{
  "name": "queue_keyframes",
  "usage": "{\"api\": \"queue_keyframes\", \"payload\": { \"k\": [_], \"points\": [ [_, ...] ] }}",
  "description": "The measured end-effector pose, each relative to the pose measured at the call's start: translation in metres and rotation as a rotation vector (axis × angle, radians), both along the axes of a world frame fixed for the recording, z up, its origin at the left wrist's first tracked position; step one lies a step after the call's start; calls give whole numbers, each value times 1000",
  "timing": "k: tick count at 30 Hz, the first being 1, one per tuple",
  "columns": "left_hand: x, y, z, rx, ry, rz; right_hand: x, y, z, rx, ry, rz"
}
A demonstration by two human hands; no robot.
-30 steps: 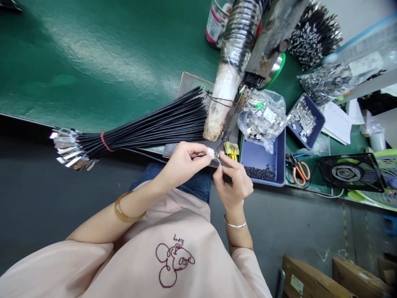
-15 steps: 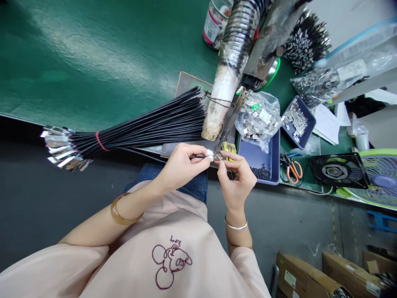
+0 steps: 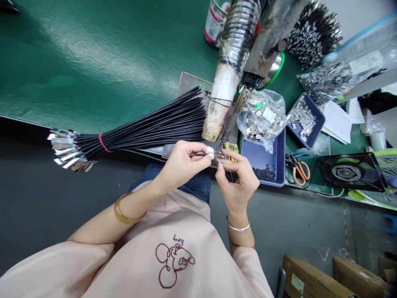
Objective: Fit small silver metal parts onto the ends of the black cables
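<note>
My left hand pinches the end of a thin black wire between thumb and a taped fingertip. My right hand is closed in a pinch on a small metal terminal, held against the wire's end. Both hands meet at the table edge, just below the tip of a soldering iron that slants down from a wrapped, foil-covered holder. A bundle of black wires tied with a red band lies to the left, with metal tabs on its far ends.
A blue tray holds a bag of metal clips and small black bits. A second blue tray of clips, orange-handled scissors, a small fan, a tin can and cardboard boxes lie around.
My hands stayed together at the table edge; the right hand's fingers shifted slightly on the terminal. The view swayed left and back.
</note>
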State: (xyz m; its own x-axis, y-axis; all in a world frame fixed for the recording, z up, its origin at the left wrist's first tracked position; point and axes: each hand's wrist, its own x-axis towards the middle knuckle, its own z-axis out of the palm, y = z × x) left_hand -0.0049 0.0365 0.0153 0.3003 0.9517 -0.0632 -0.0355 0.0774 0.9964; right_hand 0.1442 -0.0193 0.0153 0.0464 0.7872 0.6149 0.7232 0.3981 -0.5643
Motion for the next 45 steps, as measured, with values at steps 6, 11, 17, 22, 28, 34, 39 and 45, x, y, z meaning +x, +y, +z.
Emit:
{"api": "queue_keyframes", "payload": {
  "k": [6,11,17,22,28,34,39,45],
  "points": [
    [1,-1,-4,-50,-5,-42,2,-4,-1,-11,-37,9],
    [1,-1,-5,-33,-21,-44,1,-3,-4,-12,-17,-29],
    [0,-3,-4,7,5,-14,0,0,-1,-33,-1,-45],
    [0,-3,-5,11,-3,-14,-2,0,3,-5,-41,-25],
    [1,-3,-7,-37,-34,-66,0,-5,-2,-4,-88,-15],
    [2,-3,-7,-28,-47,-45,-1,-2,-2,-2,-82,-40],
    [1,-2,-8,-4,-18,-19,-1,1,4,8,-79,-30],
    [1,-1,-6,-25,-72,-105,1,-4,2,8,-151,-6]
  ]
}}
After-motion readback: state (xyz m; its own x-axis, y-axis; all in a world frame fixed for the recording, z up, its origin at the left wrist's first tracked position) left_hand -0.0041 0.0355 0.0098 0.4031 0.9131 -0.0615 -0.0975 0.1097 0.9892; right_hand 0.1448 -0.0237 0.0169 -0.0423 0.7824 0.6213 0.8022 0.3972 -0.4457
